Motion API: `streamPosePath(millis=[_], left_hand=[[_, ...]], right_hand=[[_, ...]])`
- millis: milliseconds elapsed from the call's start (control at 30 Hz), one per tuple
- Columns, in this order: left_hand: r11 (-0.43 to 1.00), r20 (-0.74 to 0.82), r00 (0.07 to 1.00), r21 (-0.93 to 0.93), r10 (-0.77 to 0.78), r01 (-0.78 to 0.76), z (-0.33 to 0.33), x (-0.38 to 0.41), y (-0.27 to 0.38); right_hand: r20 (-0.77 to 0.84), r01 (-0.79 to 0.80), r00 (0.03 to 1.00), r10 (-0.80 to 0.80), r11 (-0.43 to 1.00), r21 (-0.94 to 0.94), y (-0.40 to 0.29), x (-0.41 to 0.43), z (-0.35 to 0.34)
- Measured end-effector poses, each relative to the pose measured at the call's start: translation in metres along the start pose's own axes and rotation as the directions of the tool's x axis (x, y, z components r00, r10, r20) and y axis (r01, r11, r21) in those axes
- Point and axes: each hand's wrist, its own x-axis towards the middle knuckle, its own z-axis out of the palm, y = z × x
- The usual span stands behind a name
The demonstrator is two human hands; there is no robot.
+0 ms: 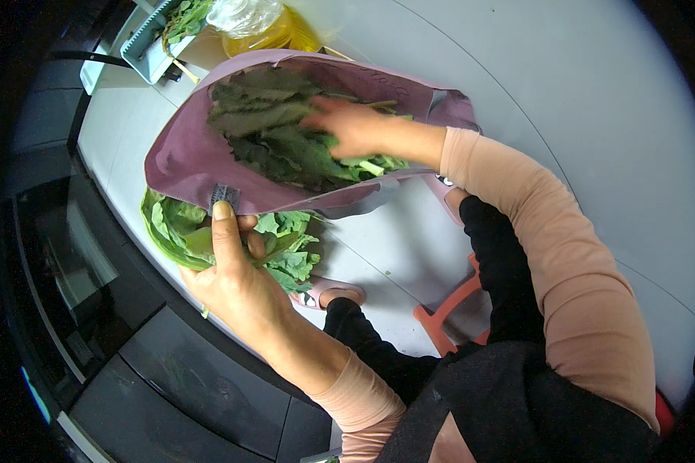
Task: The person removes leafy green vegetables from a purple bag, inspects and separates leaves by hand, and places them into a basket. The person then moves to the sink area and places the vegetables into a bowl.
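Note:
A purple fabric bag gapes open in front of me, tilted on its side. Its near rim is pinched in my left hand, with the thumb over a grey patch. Dark leafy greens fill much of the bag's inside. My right hand reaches in over them, its fingers blurred and partly hidden among the leaves, so any grip is unclear. Cut pale stems show below that hand. Behind my left hand is a large light-green leafy vegetable; whether the fingers also hold it is hidden.
Curly green leaves lie on the tiled floor beside my slippered foot. Dark glossy cabinets run along the left. A light-blue tray and a container of yellow liquid stand beyond the bag. An orange-red plastic stool is beneath me.

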Motion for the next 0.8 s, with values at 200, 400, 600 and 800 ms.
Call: streamPosePath(millis=[200, 400, 600, 800], left_hand=[[1.000, 0.010, 1.000, 0.014, -0.020, 0.020, 0.005, -0.004, 0.003], [0.999, 0.016, 0.999, 0.020, -0.028, 0.028, 0.005, -0.003, 0.000], [0.999, 0.038, 0.999, 0.036, -0.038, 0.037, 0.004, -0.001, 0.001], [1.000, 0.048, 0.999, -0.016, 0.001, 0.000, 0.002, 0.001, -0.005]], right_hand=[[-0.225, -0.419, 0.856, 0.465, 0.880, 0.223, 0.049, 0.020, -0.005], [-0.130, -0.131, 0.981, 0.146, 0.985, 0.114, 0.001, 0.012, 0.028], [0.097, 0.170, 0.975, -0.202, 0.948, 0.268, -0.041, -0.009, 0.025], [-0.438, 0.143, 0.892, -0.110, 0.989, 0.043, -0.001, 0.029, 0.020]])
